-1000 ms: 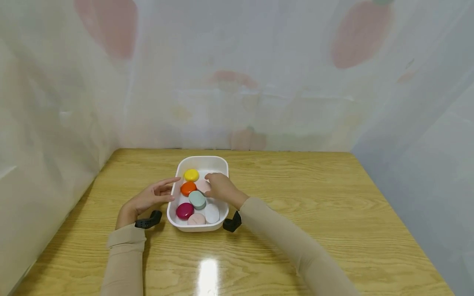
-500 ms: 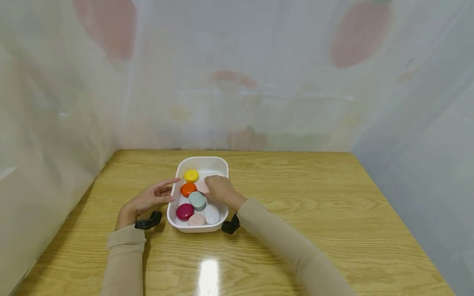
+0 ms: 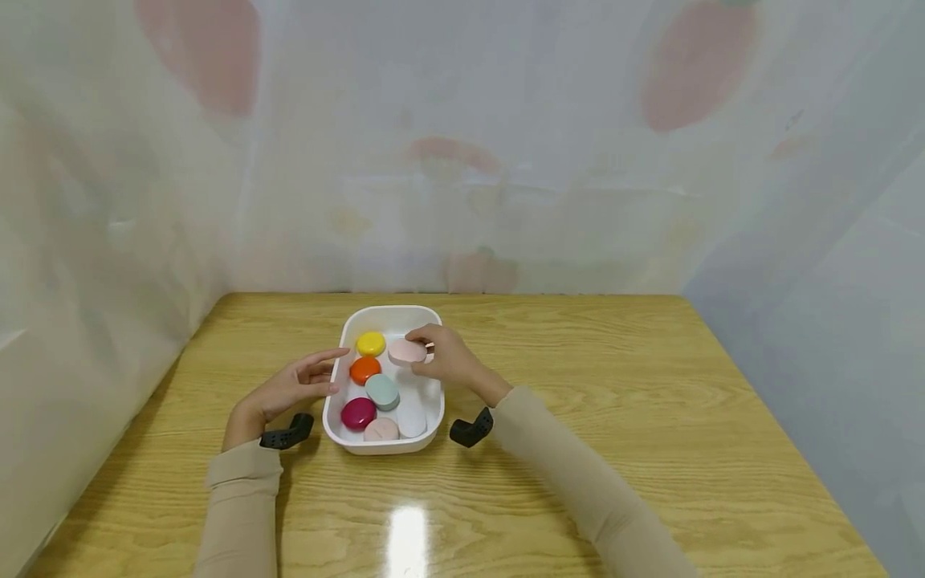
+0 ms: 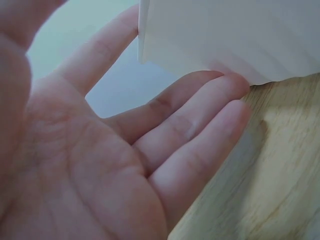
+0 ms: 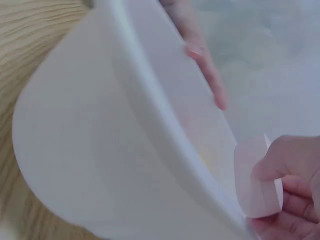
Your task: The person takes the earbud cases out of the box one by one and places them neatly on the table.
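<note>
A white rounded tub [image 3: 376, 449] stands on the table, holding several smooth oval bars that look like soap. My right hand [image 3: 455, 359] pinches a pale pink soap bar [image 3: 407, 352] between thumb and fingers, tilted inside the tub's right side. The right wrist view shows that soap bar [image 5: 252, 182] close to the rim. My left hand [image 3: 285, 391] is at the tub's left wall, fingers extended; in the left wrist view its fingertips touch the white wall [image 4: 240, 35].
Also in the tub lie a yellow bar [image 3: 371, 344], an orange one [image 3: 364, 370], a pale green one [image 3: 382, 392], a crimson one [image 3: 358, 413], a second pale pink one [image 3: 381, 430] and a white one [image 3: 412, 416]. Wood-grain table [image 3: 614, 385]; printed curtains [image 3: 564, 201] enclose it.
Earlier the right hand was down over the pale pink soap bar; now it has lifted and tilted it, moving slightly right. The left hand has stayed at the tub's wall.
</note>
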`<state>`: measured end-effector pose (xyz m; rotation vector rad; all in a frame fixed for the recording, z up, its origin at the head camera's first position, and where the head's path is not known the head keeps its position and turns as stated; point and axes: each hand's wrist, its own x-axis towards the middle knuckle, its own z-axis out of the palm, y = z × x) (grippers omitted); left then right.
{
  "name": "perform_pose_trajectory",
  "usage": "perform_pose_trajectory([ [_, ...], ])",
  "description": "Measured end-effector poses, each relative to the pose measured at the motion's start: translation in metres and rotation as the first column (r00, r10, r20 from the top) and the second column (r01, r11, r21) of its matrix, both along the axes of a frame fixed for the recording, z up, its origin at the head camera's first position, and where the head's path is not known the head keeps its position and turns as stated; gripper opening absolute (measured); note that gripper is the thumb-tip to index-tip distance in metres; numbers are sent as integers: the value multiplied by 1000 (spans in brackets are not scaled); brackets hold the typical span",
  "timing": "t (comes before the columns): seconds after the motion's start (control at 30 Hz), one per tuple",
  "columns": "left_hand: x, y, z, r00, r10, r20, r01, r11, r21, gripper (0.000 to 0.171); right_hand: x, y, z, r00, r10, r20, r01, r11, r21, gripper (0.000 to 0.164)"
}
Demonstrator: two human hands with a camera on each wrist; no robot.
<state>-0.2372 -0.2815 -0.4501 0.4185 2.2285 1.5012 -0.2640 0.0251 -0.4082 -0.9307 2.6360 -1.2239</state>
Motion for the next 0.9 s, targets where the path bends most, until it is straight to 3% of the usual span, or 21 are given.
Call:
perform_pose_trajectory([
  [0.17, 1, 0, 1, 1000, 1, 13, -1, 1000, 5, 66, -1, 17, 1, 999, -32, 37, 36, 994, -107, 43],
  [0.5, 0, 2, 1, 1000, 6, 12, -6, 1000, 2, 66, -14, 62, -7, 992, -116, 59, 126, 971, -205, 45],
  [0.9, 0, 2, 1, 1000, 9, 11, -9, 1000, -23, 66, -28, 91, -28, 977, -179, 120, 189, 978, -86, 45],
])
